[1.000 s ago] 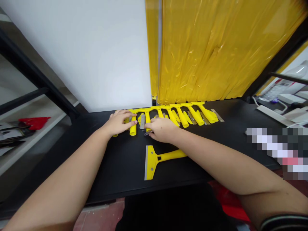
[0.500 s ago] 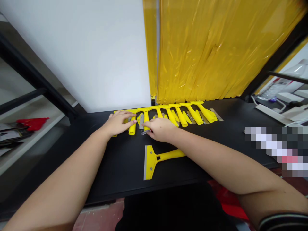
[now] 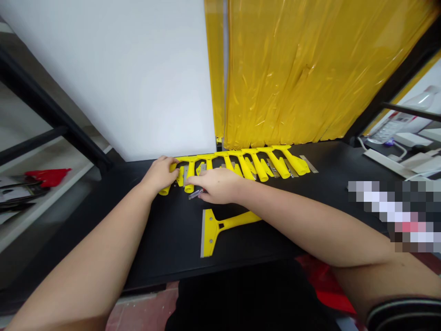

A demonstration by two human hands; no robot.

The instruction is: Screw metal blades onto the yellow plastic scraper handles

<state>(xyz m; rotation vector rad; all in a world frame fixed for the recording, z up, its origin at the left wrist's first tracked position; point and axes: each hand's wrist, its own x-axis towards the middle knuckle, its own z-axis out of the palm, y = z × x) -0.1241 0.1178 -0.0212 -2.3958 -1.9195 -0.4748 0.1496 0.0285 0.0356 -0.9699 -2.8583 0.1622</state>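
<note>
A row of yellow scraper handles point(image 3: 263, 172) lies along the back of the black table, with small yellow plates and metal blades point(image 3: 274, 168) between them. My left hand point(image 3: 160, 174) is at the left end of the row, its fingers and thumb curled about the leftmost handle point(image 3: 164, 190), which it partly covers. My right hand point(image 3: 220, 185) is closed on a slim metal tool point(image 3: 195, 194) with a reddish part; its kind is unclear. Its forefinger is stretched over the second handle point(image 3: 189, 187). Nearer me, a scraper point(image 3: 209, 233) with a blade lies flat, its handle end under my right forearm.
A white panel point(image 3: 138, 82) and yellow plastic sheeting point(image 3: 292, 73) stand behind the black table point(image 3: 155, 248). Black frame bars point(image 3: 51, 101) rise at both sides. On the right are a plastic bottle point(image 3: 396, 124) and white boxes. A red packet point(image 3: 51, 177) lies on the left shelf.
Both hands have moved left along the row. My left hand went from above the second handle to the leftmost one, and my right hand carried the metal tool left.
</note>
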